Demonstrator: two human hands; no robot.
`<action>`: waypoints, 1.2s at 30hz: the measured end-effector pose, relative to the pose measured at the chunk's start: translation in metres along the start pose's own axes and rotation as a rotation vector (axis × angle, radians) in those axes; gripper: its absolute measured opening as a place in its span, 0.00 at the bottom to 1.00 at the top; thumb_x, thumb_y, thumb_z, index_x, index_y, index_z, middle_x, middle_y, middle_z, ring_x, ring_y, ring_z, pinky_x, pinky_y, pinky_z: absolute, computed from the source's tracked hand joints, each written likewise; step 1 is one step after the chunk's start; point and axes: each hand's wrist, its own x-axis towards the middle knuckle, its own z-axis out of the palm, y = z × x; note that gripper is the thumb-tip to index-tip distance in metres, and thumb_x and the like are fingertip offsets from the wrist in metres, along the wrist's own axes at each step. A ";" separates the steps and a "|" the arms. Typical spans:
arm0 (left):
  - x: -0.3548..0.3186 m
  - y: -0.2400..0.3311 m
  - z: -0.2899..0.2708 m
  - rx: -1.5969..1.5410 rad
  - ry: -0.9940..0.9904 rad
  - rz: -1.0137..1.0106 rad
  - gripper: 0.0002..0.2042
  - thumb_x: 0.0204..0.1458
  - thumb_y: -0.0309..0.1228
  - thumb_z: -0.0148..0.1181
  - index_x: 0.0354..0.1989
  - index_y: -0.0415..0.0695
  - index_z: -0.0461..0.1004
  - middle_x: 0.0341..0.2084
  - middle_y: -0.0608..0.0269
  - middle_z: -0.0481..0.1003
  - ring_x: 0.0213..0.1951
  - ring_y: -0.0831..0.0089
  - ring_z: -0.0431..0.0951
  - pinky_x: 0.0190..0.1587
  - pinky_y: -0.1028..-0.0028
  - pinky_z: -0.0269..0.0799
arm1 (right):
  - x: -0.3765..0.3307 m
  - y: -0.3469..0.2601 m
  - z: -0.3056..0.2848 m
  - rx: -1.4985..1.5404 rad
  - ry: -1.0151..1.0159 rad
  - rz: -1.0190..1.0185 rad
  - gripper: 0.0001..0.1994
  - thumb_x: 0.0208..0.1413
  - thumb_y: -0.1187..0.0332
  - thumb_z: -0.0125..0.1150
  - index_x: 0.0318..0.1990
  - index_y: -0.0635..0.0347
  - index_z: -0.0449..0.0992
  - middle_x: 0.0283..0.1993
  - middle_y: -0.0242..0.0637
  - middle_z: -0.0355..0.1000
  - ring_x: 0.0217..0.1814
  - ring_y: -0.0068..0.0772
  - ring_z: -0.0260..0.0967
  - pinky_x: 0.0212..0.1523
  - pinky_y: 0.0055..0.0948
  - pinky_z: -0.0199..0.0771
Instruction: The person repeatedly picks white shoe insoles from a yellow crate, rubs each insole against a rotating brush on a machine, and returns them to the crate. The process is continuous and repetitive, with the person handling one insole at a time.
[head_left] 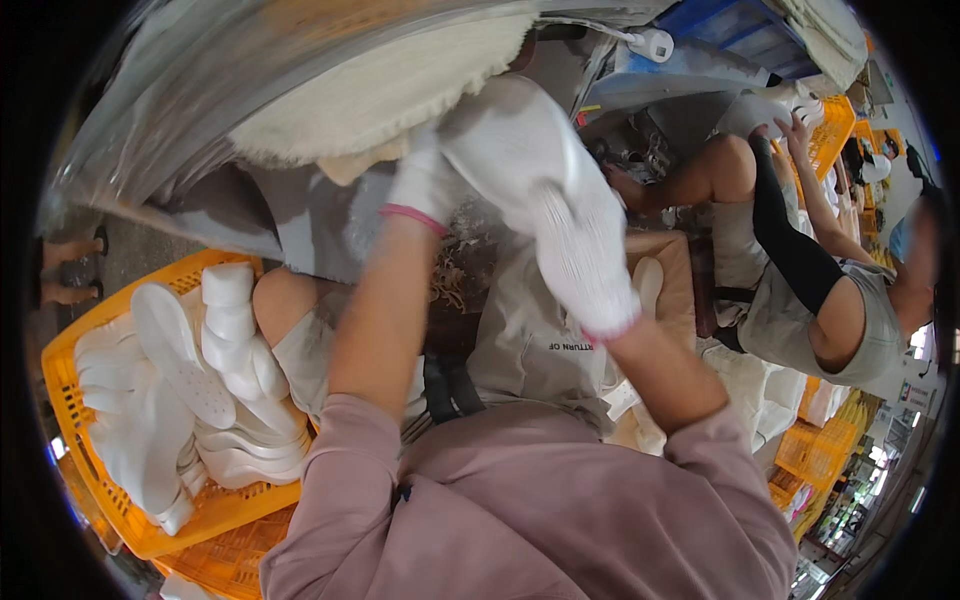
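Both my hands are in white knit work gloves, the left hand glove with a pink band at the cuff, the right hand one edged pink too. I'm wearing a dusty mauve top, sleeves pushed up past the elbows, forearms bare. Pale grey apron over my lap.

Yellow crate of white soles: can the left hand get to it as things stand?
Probably yes, but not while it is busy. The left hand is raised, sharing a white sole with the right hand. The crate sits open-topped at the person's left, nothing covering it.
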 end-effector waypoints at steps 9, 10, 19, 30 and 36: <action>-0.103 0.030 -0.057 0.687 -0.161 0.208 0.20 0.62 0.30 0.67 0.60 0.34 0.75 0.49 0.59 0.82 0.48 0.72 0.81 0.56 0.69 0.75 | 0.101 0.032 0.048 -0.192 -0.027 0.037 0.13 0.58 0.63 0.67 0.42 0.64 0.84 0.51 0.61 0.80 0.51 0.64 0.80 0.51 0.52 0.82; -0.101 0.014 -0.047 0.665 -0.063 0.213 0.19 0.62 0.29 0.66 0.59 0.34 0.75 0.48 0.60 0.82 0.47 0.71 0.81 0.56 0.70 0.75 | 0.086 0.020 0.044 -0.241 -0.046 0.041 0.25 0.59 0.61 0.66 0.60 0.68 0.77 0.57 0.60 0.79 0.61 0.57 0.78 0.58 0.44 0.80; 0.014 -0.035 0.018 -0.155 -0.194 0.046 0.22 0.72 0.44 0.55 0.63 0.39 0.73 0.54 0.56 0.79 0.51 0.65 0.81 0.54 0.66 0.78 | 0.037 0.014 0.016 -0.121 0.212 -0.025 0.42 0.56 0.66 0.63 0.75 0.75 0.54 0.68 0.72 0.66 0.68 0.71 0.68 0.69 0.49 0.70; -0.082 -0.005 -0.002 1.043 0.116 0.154 0.18 0.59 0.42 0.71 0.37 0.34 0.84 0.30 0.67 0.81 0.32 0.76 0.79 0.37 0.73 0.74 | 0.092 0.017 0.026 -0.110 -0.132 0.118 0.31 0.56 0.51 0.66 0.57 0.71 0.77 0.57 0.65 0.76 0.62 0.61 0.76 0.62 0.47 0.78; -0.032 -0.014 0.011 0.319 -0.070 0.003 0.17 0.62 0.30 0.66 0.56 0.35 0.79 0.46 0.59 0.84 0.44 0.67 0.85 0.46 0.68 0.83 | 0.010 -0.002 0.001 -1.012 -0.373 -0.477 0.31 0.52 0.64 0.68 0.67 0.43 0.76 0.60 0.39 0.77 0.74 0.54 0.63 0.78 0.69 0.46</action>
